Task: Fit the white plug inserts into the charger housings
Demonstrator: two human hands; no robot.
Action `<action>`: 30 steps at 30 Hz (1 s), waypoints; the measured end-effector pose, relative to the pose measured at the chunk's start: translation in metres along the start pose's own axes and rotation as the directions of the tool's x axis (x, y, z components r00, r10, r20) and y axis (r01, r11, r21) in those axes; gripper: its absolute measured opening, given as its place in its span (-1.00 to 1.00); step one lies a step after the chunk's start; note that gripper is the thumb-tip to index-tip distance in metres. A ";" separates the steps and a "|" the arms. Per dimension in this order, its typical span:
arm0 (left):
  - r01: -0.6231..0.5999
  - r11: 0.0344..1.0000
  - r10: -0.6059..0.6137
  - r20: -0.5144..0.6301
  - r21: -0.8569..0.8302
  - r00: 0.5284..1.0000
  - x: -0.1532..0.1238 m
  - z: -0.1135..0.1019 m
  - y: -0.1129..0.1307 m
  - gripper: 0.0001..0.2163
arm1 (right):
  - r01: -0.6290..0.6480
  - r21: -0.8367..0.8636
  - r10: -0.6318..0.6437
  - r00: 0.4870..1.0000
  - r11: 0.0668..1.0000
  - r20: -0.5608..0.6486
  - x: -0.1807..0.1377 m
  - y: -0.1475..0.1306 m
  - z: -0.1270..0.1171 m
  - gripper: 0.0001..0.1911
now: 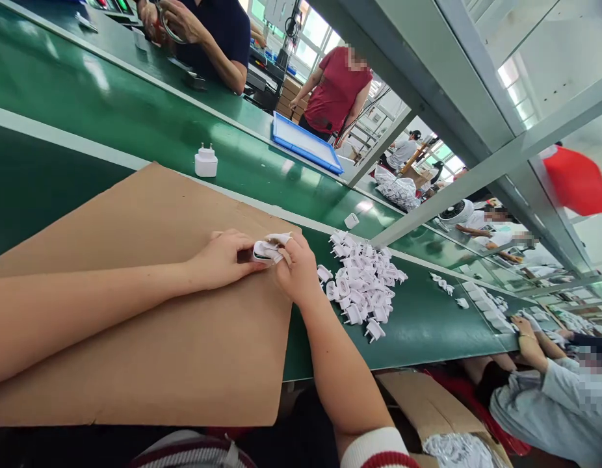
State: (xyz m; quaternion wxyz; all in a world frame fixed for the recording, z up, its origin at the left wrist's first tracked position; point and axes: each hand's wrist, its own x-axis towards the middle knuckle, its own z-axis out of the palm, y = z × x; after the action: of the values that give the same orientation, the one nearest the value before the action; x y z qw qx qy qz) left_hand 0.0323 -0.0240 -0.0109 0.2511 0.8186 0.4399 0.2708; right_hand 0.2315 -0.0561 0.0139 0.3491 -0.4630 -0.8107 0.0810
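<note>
Both my hands meet over the far right corner of a brown cardboard sheet [149,305]. My left hand [223,259] and my right hand [297,270] are closed together on one small white plug part [266,250], with white tape on my right fingers. Just right of my right hand lies a heap of several white plug parts [364,283] on the green bench [418,318]. One assembled white charger [206,161] stands alone on the green belt beyond the cardboard.
A blue tray [305,142] lies on the far side of the belt. Other people work across the belt and further along at right, one with more white parts [486,305]. A cardboard box [428,409] with bagged parts sits below the bench edge.
</note>
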 end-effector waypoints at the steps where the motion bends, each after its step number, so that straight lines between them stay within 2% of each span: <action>1: -0.006 1.000 0.006 0.004 -0.002 1.000 0.000 -0.001 0.000 -0.58 | 0.002 -0.002 -0.002 1.000 1.000 -0.011 0.000 0.000 0.000 -0.59; 13: -0.017 1.000 0.018 0.015 -0.017 1.000 0.000 -0.001 -0.001 -0.63 | 0.032 -0.023 -0.032 0.999 0.999 0.016 0.001 -0.001 0.001 -0.61; 19: -0.013 1.000 0.013 0.001 -0.003 1.000 0.000 0.001 -0.001 -0.63 | -0.059 -0.127 0.068 0.996 0.990 0.065 0.010 -0.010 -0.002 -0.63; 26: 0.057 0.998 -0.056 -0.031 0.020 0.998 0.003 -0.001 0.001 -0.55 | -0.216 0.039 0.217 0.976 0.976 -0.015 0.010 -0.007 0.003 -0.65; 30: 0.044 0.997 -0.043 -0.015 0.069 0.999 0.003 -0.004 0.003 -0.55 | -0.231 0.138 0.242 0.968 0.963 -0.069 0.005 -0.002 0.013 -0.61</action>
State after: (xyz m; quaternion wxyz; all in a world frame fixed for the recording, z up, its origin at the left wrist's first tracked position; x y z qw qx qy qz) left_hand 0.0330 -0.0221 -0.0057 0.2255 0.8151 0.4685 0.2555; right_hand 0.2198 -0.0510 0.0077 0.4001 -0.5361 -0.7271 0.1544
